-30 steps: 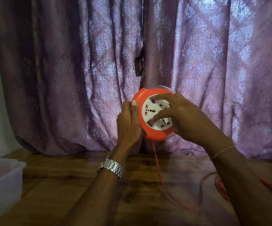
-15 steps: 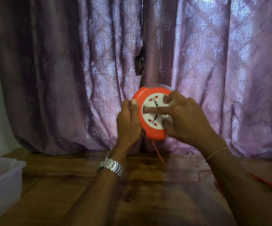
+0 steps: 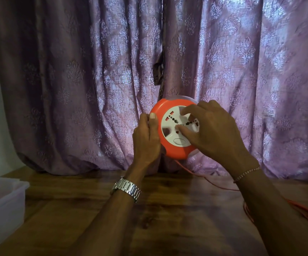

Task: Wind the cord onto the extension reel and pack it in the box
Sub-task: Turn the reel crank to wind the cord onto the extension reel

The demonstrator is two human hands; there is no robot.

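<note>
A round orange extension reel with a white socket face is held upright in the air above the wooden table. My left hand grips its left rim, thumb on the front. My right hand presses its fingertips onto the white socket face. An orange cord hangs from the reel's bottom and runs right to a loose pile on the table, partly hidden by my right forearm. A translucent plastic box stands at the left edge.
Purple patterned curtains hang right behind the reel down to the table. The wooden table stretches beneath my arms. A pale wall shows at the far left.
The white socket face has turned under my right fingers while my left hand kept the rim still. The slack cord on the table has drawn in toward the reel.
</note>
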